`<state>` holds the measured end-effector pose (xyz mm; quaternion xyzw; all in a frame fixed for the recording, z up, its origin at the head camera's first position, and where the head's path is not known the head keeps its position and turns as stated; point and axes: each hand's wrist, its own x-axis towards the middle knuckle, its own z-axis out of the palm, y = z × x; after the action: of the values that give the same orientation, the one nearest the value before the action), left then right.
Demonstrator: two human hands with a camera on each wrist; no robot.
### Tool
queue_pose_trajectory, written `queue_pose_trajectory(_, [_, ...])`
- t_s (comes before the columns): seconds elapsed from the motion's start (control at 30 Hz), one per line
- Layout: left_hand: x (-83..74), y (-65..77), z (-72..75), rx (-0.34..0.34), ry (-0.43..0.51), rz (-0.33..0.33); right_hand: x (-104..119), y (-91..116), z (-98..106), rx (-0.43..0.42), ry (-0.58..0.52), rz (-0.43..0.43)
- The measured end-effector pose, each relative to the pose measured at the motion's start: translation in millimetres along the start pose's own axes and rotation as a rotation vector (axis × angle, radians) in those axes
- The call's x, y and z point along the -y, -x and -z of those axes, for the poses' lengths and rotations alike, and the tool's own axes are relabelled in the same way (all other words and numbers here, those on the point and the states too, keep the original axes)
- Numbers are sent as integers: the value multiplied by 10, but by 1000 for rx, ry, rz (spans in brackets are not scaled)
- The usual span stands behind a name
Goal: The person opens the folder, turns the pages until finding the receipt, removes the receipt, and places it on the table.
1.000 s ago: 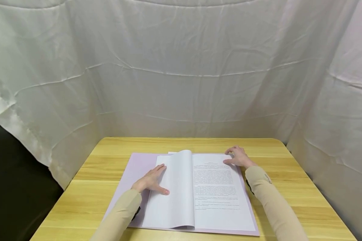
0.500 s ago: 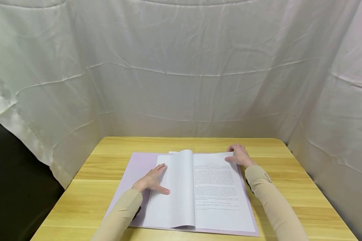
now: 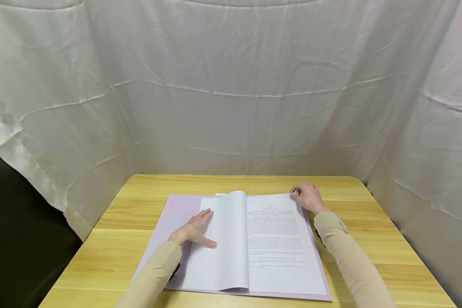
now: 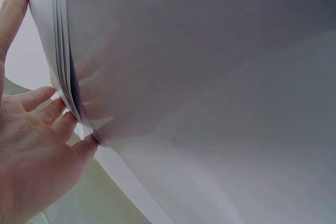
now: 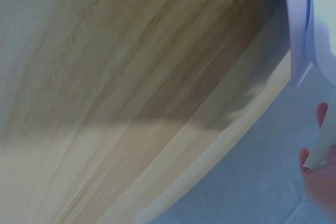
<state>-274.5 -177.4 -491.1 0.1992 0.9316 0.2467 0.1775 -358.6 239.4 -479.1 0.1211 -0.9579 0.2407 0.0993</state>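
A stack of printed sheets lies spread on a lilac folder [image 3: 179, 209] in the head view, with turned pages [image 3: 231, 239] curling at the middle and a page of text [image 3: 279, 246] on the right. My left hand [image 3: 194, 231] rests on the turned pages, its fingers and thumb spread. In the left wrist view several layered page edges [image 4: 64, 51] run along its fingers. My right hand [image 3: 309, 199] pinches the top right corner of the text page, which is slightly raised. At the right border of the right wrist view, fingertips grip that paper corner [image 5: 320, 145].
The wooden table [image 3: 369, 239] carries the folder near its front. A small white edge of paper [image 3: 220, 194] sticks out past the folder's top. Pale curtains [image 3: 231, 107] stand behind and beside the table, with a dark surface [image 3: 19, 239] at the left.
My right hand has closed from a loose reach over the page's top right corner into a pinch, and that corner has come up a little. The left hand has stayed in place.
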Motion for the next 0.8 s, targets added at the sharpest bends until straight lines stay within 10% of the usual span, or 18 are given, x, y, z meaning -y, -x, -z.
queue_pose_trajectory(0.8, [-1,3,-5,1,-3,1,-7,14,-23,-48,-76,-12])
